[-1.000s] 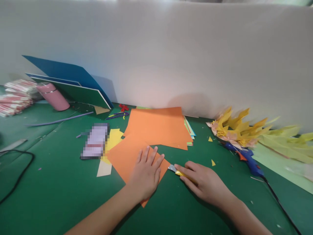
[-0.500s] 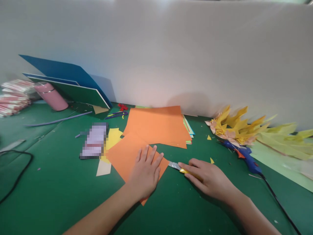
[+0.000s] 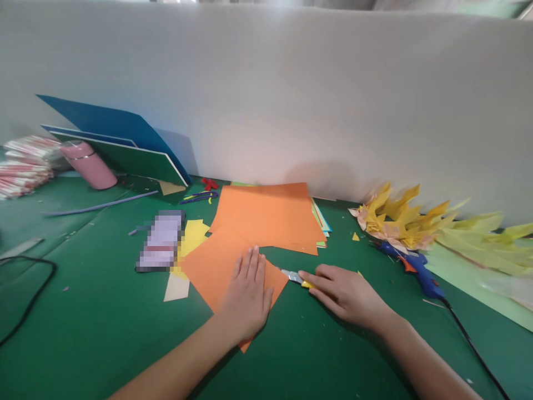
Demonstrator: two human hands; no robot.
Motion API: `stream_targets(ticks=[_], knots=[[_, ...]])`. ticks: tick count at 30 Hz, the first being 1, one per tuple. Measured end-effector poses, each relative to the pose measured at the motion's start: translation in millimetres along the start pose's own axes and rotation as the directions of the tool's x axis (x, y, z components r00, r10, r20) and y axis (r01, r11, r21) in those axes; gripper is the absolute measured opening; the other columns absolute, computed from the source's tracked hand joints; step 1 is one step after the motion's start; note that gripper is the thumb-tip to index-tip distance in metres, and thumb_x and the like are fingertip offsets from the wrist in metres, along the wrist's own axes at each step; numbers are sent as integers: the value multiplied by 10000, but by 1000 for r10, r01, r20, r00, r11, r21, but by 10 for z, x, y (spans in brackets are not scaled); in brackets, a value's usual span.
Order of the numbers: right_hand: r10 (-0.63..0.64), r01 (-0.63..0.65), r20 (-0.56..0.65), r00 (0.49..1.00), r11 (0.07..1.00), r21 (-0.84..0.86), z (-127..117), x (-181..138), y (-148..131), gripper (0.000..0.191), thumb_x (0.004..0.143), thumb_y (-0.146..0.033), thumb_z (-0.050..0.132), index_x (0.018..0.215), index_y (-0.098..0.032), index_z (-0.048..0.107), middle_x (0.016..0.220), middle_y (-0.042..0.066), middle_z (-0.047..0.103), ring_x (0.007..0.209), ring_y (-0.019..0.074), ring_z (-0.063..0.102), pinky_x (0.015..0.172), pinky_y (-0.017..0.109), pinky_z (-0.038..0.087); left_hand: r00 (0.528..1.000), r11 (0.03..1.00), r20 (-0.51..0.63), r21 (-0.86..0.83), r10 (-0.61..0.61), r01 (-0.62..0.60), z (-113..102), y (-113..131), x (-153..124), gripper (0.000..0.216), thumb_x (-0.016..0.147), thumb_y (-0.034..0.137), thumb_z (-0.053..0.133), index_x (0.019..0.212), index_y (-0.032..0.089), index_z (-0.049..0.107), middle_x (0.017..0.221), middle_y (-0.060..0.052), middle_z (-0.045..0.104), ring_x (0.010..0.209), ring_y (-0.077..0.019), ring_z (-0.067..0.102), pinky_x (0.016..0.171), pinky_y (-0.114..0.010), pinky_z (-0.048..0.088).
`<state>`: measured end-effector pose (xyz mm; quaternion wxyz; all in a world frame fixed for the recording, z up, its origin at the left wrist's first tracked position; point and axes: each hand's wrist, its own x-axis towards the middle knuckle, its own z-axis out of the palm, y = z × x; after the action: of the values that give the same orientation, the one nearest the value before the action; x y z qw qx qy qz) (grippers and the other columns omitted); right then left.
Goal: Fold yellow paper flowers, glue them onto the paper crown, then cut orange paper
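My left hand (image 3: 246,297) lies flat, fingers together, pressing down a folded orange paper sheet (image 3: 212,264) on the green table. My right hand (image 3: 345,294) is closed around a yellow utility knife (image 3: 296,278), whose metal blade tip points left and sits at the right edge of that orange sheet, just beside my left fingers. A stack of orange and other coloured papers (image 3: 270,216) lies just behind.
A blue glue gun (image 3: 416,272) with a black cord lies right, next to yellow paper flowers (image 3: 400,219) and pale green tissue. Left are yellow scraps (image 3: 194,236), a pink bottle (image 3: 89,165), blue and green boards (image 3: 120,144), striped straws, a black cable (image 3: 29,300). A white wall closes the back.
My right hand has slid the knife left and slightly away, up to the orange sheet's edge. My left fingers have drawn closer together on the paper.
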<state>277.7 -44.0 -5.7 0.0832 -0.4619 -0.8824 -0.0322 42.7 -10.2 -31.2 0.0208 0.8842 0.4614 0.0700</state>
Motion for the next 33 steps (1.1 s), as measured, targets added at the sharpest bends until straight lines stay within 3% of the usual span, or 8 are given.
stream_targets(ticks=[14,25,33], knots=[[-75,69,-104,992,996,-60,151,296,55,362,964,-283,327,1172,-169,601,760,61,587,607,145,512,519,240,316,998,996,-62,78,-28,33,80,9,-18,595,892,370,331,1383,34,362,1497,-197,279,1383,-367,201,1110,-510,190],[-65,59,-89,994,996,-62,194,488,18,366,964,-295,323,1169,-155,592,772,70,603,642,158,526,534,245,317,999,997,25,73,-23,21,-54,37,-2,598,885,358,348,1376,18,376,1483,-223,278,1363,-394,226,1096,-524,220],[-40,34,-74,996,997,-75,211,628,-8,336,953,-296,361,1180,-180,580,786,64,609,609,139,511,526,238,273,998,997,-56,72,-22,26,65,18,-24,606,887,374,345,1377,17,370,1483,-216,291,1371,-376,222,1102,-509,212]])
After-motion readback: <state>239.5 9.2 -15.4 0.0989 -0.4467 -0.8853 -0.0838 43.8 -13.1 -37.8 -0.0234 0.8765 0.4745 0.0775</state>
